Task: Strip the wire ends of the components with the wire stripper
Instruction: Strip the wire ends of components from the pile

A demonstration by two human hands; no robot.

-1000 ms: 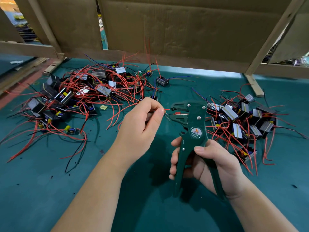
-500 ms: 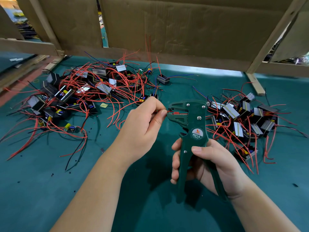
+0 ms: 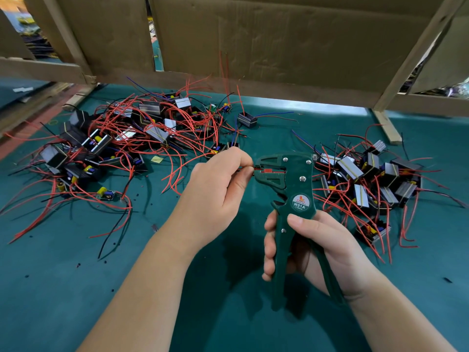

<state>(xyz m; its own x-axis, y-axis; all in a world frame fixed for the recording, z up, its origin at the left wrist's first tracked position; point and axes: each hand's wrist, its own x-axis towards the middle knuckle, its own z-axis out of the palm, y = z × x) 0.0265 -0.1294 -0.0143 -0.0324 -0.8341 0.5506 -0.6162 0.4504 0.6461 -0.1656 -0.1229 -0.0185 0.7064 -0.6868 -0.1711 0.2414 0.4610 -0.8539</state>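
At 10 o'clock on the table (image 3: 63,288), a heap of components (image 3: 121,143) tangled in red and black leads, well apart from both hands.

Nearer centre, pinches a red wire (image 3: 256,169) between thumb and forefinger of the left hand (image 3: 215,189), remaining fingers curled underneath. Points the wire end toward 3 o'clock, into the head of the wire stripper (image 3: 291,189). Closes the gap seen 1 s ago, when fingertips and tool head were clearly apart and the tip was short of the jaws. At 0.5 s ago, tip just at the mouth; now, fingertips touching the head and the red end lying between the parted jaws. Cannot tell how deep, nor which component owns this lead, hidden behind the hand.

At 5 o'clock, wraps the right hand (image 3: 317,245) around both green handles, thumb across the front, keeping the tool upright with its head at 12 o'clock. Handles spread much as before, so probably no squeeze yet.

Judged: insertion done, 1 firm squeeze due next, with the pinch held steady against pull-out.

At 3 o'clock, a 2nd pile of components (image 3: 368,179), near the tool but apart from it; stripped or not, cannot tell.
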